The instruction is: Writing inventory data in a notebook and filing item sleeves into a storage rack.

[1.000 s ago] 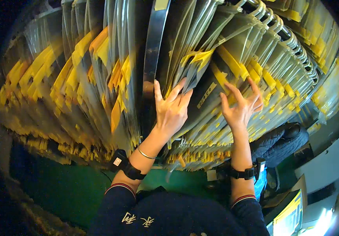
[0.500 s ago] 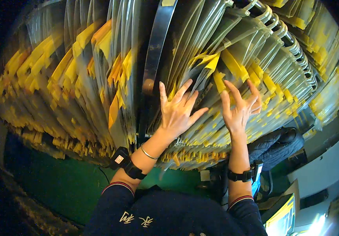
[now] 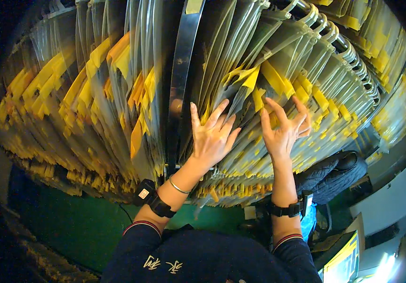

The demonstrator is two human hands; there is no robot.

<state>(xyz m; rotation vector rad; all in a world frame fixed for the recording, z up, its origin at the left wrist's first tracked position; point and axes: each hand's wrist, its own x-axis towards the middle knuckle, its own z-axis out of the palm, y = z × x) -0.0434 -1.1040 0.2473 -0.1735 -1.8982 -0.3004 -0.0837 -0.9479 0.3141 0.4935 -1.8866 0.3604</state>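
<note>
Rows of clear plastic sleeves (image 3: 302, 59) with yellow tabs hang on rings. My left hand (image 3: 210, 141) has its fingers spread and rests against the sleeves just right of an upright metal post. One sleeve in front of it is pulled askew, and its yellow tab (image 3: 245, 78) is bent over a dark sheet. My right hand (image 3: 280, 137) is beside it, with fingers bent but apart, close to another yellow tab (image 3: 278, 80). Nothing shows in either hand; the fingertips partly overlap the sleeves, so exact contact is hard to tell.
The dark metal post (image 3: 180, 78) divides the sleeve rows. More sleeves with yellow and orange tabs (image 3: 47, 94) hang at left. A dark quilted jacket (image 3: 330, 174) is at right, and a lit screen (image 3: 342, 262) stands lower right. Green floor (image 3: 80, 221) shows below.
My left thumb has drawn in nearer the fingers. The right hand has shifted slightly left, its thumb and fingers still apart. The view has moved a little.
</note>
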